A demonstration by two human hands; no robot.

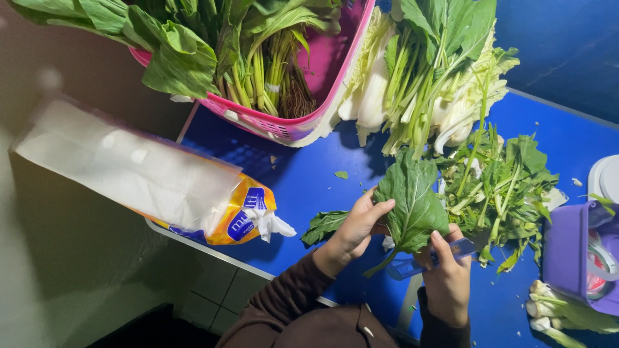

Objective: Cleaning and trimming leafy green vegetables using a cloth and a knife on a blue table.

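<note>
My left hand (356,227) grips a broad green leafy vegetable (411,200) by its lower part, just above the blue table (303,180). My right hand (447,278) is closed on a knife with a translucent blue handle (412,264), its blade end reaching toward a heap of trimmed green stems and leaves (500,190). A loose dark leaf (322,225) lies left of my left hand.
A pink basket (293,125) full of leafy greens stands at the back left. Pale-stemmed cabbages (419,84) lie beside it. A bagged roll of white paper (138,171) rests at the table's left edge. A purple container (570,254) and cut stem ends (561,312) are at the right.
</note>
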